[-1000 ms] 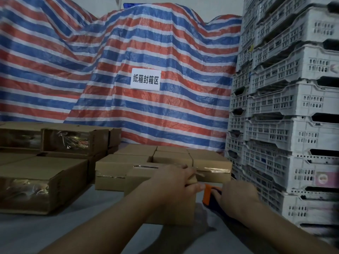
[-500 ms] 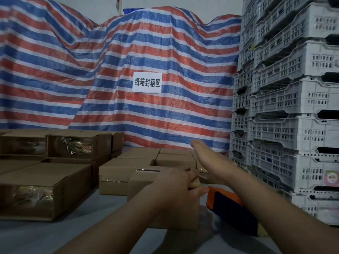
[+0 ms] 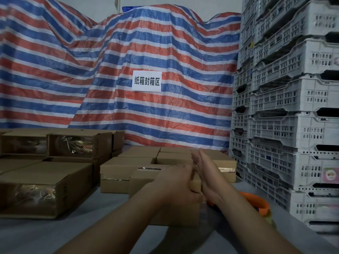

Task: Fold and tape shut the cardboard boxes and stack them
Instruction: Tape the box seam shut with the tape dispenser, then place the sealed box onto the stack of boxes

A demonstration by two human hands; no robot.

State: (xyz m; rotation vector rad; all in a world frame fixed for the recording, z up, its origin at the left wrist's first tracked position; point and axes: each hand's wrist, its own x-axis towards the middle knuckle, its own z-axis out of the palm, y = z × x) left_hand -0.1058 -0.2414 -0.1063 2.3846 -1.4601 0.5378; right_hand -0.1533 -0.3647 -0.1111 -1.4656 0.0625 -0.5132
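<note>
Since a second ago we have let go of the tape dispenser (image 3: 256,202); our right hand (image 3: 205,169) now lies flat, fingers straight, against the box (image 3: 146,180), which our left hand (image 3: 176,182) grips from above. Several taped boxes (image 3: 126,167) sit behind; this one awaits stacking.

Red-white-blue striped tarp (image 3: 165,57) backs the table's far edge, white sign (image 3: 146,81) pinned on; stacked white plastic crates (image 3: 286,110) along right edge.

A striped tarp (image 3: 128,70) with a white sign (image 3: 146,81) hangs beyond the hands — grey crates (image 3: 293,107) stacked right.
</note>
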